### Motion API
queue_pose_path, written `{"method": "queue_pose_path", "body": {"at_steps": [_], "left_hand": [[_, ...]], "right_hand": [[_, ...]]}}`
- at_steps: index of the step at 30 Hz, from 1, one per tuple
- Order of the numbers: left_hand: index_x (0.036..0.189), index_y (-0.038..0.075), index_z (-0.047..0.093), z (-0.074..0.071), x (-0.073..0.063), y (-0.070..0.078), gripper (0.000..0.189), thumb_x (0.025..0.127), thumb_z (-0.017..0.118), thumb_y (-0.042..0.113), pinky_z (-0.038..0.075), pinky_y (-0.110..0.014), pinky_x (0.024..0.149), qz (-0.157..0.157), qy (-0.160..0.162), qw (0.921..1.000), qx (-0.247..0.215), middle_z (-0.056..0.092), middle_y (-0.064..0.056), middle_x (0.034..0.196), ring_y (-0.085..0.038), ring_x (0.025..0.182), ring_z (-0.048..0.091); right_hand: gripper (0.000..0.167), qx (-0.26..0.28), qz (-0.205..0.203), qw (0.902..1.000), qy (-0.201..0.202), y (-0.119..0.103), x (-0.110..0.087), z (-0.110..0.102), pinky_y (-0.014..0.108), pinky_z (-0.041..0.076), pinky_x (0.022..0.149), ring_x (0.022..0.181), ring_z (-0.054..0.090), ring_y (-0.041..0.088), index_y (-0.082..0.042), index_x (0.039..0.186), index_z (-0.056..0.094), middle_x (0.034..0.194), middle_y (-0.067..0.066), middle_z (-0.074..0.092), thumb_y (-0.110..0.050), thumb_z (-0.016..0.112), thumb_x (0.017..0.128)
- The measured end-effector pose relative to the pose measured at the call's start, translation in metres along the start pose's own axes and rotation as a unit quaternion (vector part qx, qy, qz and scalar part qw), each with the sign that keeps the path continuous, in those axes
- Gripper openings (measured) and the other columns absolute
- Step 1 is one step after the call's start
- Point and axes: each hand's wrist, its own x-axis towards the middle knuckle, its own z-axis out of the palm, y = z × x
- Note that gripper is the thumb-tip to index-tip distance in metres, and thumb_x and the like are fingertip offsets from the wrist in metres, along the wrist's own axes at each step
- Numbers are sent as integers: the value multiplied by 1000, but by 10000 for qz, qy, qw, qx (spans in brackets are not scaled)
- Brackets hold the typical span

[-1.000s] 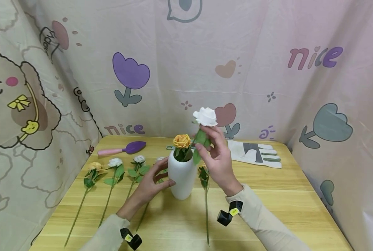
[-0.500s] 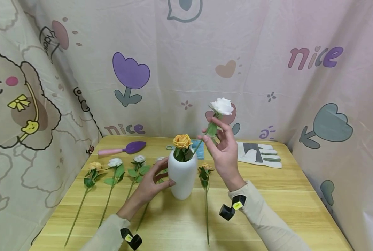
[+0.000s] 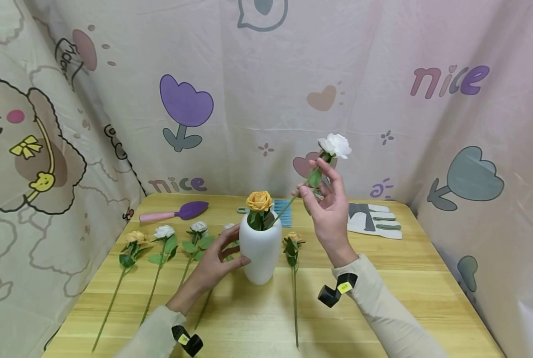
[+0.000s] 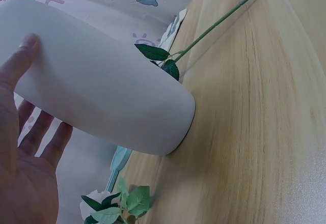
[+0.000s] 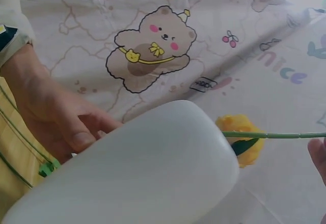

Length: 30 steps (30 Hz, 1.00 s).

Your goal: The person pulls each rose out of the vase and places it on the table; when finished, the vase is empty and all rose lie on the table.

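Note:
A white vase (image 3: pixel 261 256) stands upright on the wooden table, a yellow rose (image 3: pixel 260 201) in its mouth. My left hand (image 3: pixel 216 261) holds the vase's left side, thumb (image 4: pixel 24 56) in front and fingers behind. With my right hand (image 3: pixel 331 216) I pinch a white rose (image 3: pixel 336 145) by its stem, just under the bloom. That stem (image 5: pixel 285 135) slants down to the vase's mouth, its lower end hidden inside. Right of the vase lies a yellow rose (image 3: pixel 293 248) on the table.
Left of the vase lie a yellow rose (image 3: pixel 136 238) and several white roses (image 3: pixel 164 231), one partly behind my left hand. Farther back are a purple trowel (image 3: pixel 192 210), a blue comb-like tool (image 3: pixel 284 213) and a glove (image 3: pixel 373 221). Patterned cloth (image 3: pixel 257 99) surrounds the table.
My right hand has moved right and slightly up with the white rose, tilting its bloom away from the vase. More of its stem shows. My left hand and the vase stay put.

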Motion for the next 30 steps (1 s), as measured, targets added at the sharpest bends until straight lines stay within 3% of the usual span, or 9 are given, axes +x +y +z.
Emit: {"method": "queue_pose_path", "body": {"at_steps": [6,11,18,23,30], "left_hand": [[166,21,45,0,0,0,82,95,85,9,55,-30,114,-16,-15,10000,15,50,-14,165,2,140,54],[166,20,44,0,-1,0,83,95,85,8,55,-28,113,-21,5,10000,5,50,-15,165,2,139,54],[166,20,45,0,0,0,83,95,85,9,55,-26,113,-32,16,10000,8,50,-16,165,2,139,54],[166,22,45,1,0,0,82,95,85,9,55,-27,113,-31,-13,10000,2,50,-14,166,2,139,54],[166,21,45,0,0,1,83,95,85,8,55,-26,113,-27,4,10000,-3,49,-14,166,2,140,54]], "right_hand": [[51,-14,28,10000,68,-10,12,-10,34,68,91,106,72,19,-4,150,57,154,11,57,13,64,103],[46,92,-262,9994,225,-18,27,-20,34,69,90,102,73,20,-3,144,60,147,19,59,14,65,101],[47,-220,-487,9975,453,-28,37,-40,29,68,84,98,75,18,-4,144,61,139,11,63,13,67,101],[45,-401,-417,9964,618,-37,39,-59,28,68,79,99,72,20,-1,145,59,142,13,62,10,67,102],[47,-789,15,9947,660,-46,34,-91,27,68,85,101,70,22,-3,148,59,144,15,61,10,65,103]]}}
